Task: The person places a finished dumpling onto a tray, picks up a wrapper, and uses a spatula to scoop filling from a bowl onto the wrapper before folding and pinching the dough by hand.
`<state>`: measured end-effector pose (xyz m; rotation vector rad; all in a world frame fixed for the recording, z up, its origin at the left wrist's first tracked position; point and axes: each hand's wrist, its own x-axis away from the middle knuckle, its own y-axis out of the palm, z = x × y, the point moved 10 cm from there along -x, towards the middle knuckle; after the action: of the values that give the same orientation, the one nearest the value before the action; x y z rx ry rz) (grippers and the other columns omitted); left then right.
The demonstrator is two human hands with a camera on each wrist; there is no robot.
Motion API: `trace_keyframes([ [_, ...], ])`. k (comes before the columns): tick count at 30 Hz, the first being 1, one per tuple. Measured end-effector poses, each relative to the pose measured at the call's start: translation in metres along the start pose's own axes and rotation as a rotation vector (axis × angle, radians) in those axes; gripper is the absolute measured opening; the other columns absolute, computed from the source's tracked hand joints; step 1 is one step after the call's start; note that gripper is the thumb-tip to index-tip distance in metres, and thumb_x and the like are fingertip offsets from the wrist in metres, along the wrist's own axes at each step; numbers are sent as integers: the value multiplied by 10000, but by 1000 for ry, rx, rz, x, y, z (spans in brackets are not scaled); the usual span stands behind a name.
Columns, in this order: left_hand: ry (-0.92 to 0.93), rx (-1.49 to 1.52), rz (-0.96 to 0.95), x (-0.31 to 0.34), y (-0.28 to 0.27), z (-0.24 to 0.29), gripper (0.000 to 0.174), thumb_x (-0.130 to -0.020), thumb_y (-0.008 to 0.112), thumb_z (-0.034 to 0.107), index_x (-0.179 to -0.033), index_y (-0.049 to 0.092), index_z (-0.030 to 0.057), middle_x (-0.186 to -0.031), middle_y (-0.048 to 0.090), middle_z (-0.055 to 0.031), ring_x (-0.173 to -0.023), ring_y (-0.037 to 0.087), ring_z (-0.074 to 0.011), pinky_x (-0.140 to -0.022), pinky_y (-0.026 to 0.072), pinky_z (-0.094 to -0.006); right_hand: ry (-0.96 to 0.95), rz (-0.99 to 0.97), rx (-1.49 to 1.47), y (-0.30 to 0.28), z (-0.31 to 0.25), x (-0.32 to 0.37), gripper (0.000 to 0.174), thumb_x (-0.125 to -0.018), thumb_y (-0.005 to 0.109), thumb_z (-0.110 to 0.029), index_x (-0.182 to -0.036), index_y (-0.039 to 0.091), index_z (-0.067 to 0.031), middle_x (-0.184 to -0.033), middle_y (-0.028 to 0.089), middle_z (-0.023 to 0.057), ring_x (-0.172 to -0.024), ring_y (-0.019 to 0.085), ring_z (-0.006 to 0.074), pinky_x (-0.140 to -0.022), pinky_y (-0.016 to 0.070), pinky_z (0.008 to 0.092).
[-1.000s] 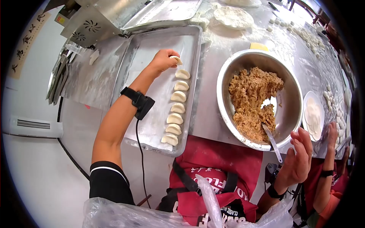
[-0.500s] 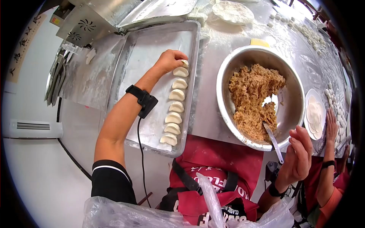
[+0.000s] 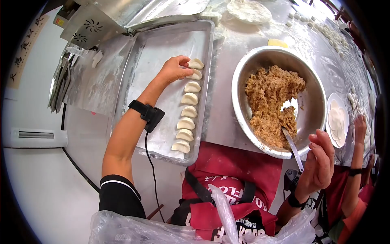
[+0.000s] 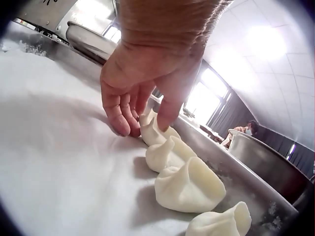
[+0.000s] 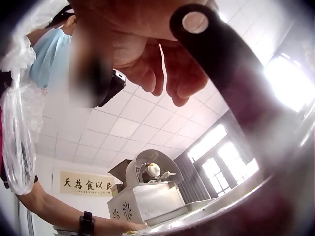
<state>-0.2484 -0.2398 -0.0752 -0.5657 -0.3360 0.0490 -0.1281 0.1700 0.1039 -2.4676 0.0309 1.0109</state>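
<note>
Over the metal tray [image 3: 140, 53], my left hand [image 3: 174, 70] is at the far end of a column of folded dumplings. Its fingertips are right beside the farthest dumpling [image 3: 196, 63], and the thumb overlaps the one before it. In the left wrist view, the fingers [image 4: 118, 118] and thumb stand apart, with pale pleated dumplings [image 4: 189, 187] lined up toward the camera. Near the rim of a steel bowl [image 3: 239, 101], my right hand [image 3: 321, 160] hangs with loosely bent fingers, holding nothing. A spoon [image 3: 293, 150] leans in the bowl's brown filling [image 3: 272, 91], its handle close to that hand.
Right of the bowl stands a plate of round wrappers [image 3: 336, 122], near another person's hand [image 3: 359, 128]. Small dough pieces [image 3: 333, 40] lie farther back. A floured mound [image 3: 248, 11] and a metal machine [image 3: 91, 28] are behind. A cable [image 3: 151, 162] hangs from my left wrist.
My left hand has set a dumpling down at the far end of the column, and its fingers have loosened and drawn slightly left. The right hand stays nearly still. The other person's hand has shifted.
</note>
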Motion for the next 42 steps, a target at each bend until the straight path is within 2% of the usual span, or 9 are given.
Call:
trace_keyframes([
  [3, 47, -77, 64, -3, -3, -4, 560, -676, 685, 125, -1182, 484, -8, -1055, 547, -115, -824, 567, -153, -642, 470, -257, 3, 7, 14, -1, 0, -1, 100, -780, 565, 36, -875, 584, 59, -1045, 570, 243, -863, 616, 270, -752, 510, 332],
  [12, 62, 3, 88, 9, -4, -4, 584, -662, 677, 91, -1197, 471, -18, -1107, 547, -120, -831, 575, -145, -688, 478, -263, -24, 5, 6, 2, -2, -2, 95, -784, 562, 40, -874, 586, 60, -1043, 572, 243, -868, 616, 270, -753, 511, 332],
  [18, 67, -23, 74, 12, -6, -1, 552, -690, 693, 149, -1175, 491, -22, -1092, 557, -124, -828, 576, -144, -689, 481, -268, -14, 8, 5, 1, 1, 0, 111, -780, 571, 37, -888, 590, 56, -1046, 573, 241, -868, 615, 270, -750, 512, 329],
  [21, -60, -48, 94, 11, -11, 4, 494, -727, 682, 204, -1148, 524, -2, -1058, 577, -102, -837, 580, -148, -694, 484, -278, -5, 16, 8, -1, 1, 1, 113, -782, 576, 29, -893, 591, 50, -1051, 572, 238, -872, 613, 268, -751, 508, 324],
  [24, 46, -207, 149, -10, -20, 2, 390, -785, 624, 201, -1122, 557, 17, -1032, 602, -79, -871, 585, -151, -739, 477, -274, -2, 31, 17, -6, 3, 0, 112, -788, 574, 23, -897, 590, 45, -1057, 571, 235, -872, 609, 264, -760, 500, 324],
  [27, 190, -262, 172, -18, -13, 10, 307, -822, 562, 138, -1109, 576, 29, -1034, 615, -65, -905, 583, -143, -790, 460, -261, -3, 40, 47, -11, 3, -1, 111, -794, 568, 24, -902, 590, 41, -1063, 570, 232, -875, 606, 262, -772, 493, 326],
  [30, 239, -188, 175, -17, -5, 14, 268, -780, 519, 96, -1020, 634, 68, -968, 652, -86, -872, 613, -177, -786, 464, -271, 11, 33, 37, -12, 5, 0, 114, -796, 562, 31, -906, 590, 40, -1070, 568, 229, -883, 604, 261, -779, 490, 328],
  [36, 225, -188, 176, -16, -2, 13, 291, -757, 474, 25, -976, 656, 80, -919, 663, -81, -831, 622, -171, -776, 471, -269, 17, 29, 28, -12, 7, 2, 118, -795, 555, 42, -907, 591, 38, -1077, 565, 226, -894, 603, 256, -782, 488, 328],
  [42, 212, -195, 162, -12, -1, 16, 277, -757, 471, 13, -957, 655, 66, -903, 663, -82, -823, 622, -171, -765, 472, -274, 13, 30, 45, -13, 6, 1, 115, -797, 550, 45, -905, 590, 41, -1077, 566, 226, -896, 602, 256, -783, 489, 331],
])
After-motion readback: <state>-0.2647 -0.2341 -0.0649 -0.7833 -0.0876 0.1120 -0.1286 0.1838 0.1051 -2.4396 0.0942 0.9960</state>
